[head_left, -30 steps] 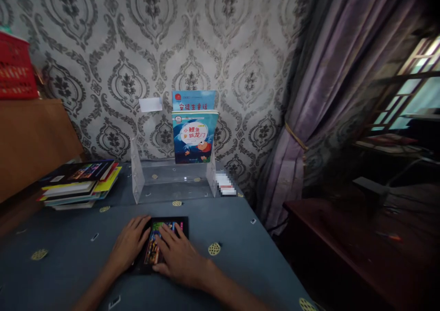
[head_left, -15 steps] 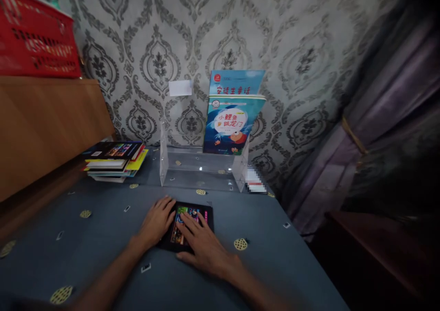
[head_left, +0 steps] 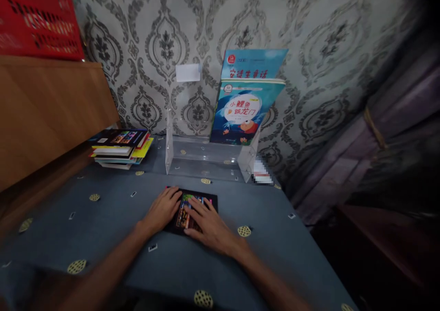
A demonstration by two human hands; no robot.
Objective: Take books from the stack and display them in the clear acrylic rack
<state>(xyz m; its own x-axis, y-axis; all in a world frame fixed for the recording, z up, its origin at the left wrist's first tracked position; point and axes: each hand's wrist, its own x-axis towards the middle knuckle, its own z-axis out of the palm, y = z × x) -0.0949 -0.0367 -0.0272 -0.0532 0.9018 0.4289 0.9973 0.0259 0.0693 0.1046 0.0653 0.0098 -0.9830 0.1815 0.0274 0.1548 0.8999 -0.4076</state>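
A black book (head_left: 181,213) with a colourful picture on its cover lies flat on the table, partly hidden by both hands. My left hand (head_left: 164,209) rests over the book's left side, fingers stretched out and the thumb along the edge of the picture. Across the picture and the right part of the cover lies my right hand (head_left: 208,221), palm down with its fingers spread. Behind the hands stands a clear acrylic book rack (head_left: 206,166). In its upper right part two blue children's books (head_left: 240,111) lean upright, one in front of the other.
A stack of books (head_left: 120,148) sits at the left by a wooden cabinet (head_left: 48,114) that carries a red basket (head_left: 37,24). A blurred-out white item (head_left: 263,171) is right of the rack. Patterned wallpaper is behind; a purple curtain (head_left: 364,141) hangs at right.
My view has shifted, so the table, rack and hands appear higher in the picture and a little to the right. Both hands stay on the black book with little visible movement.
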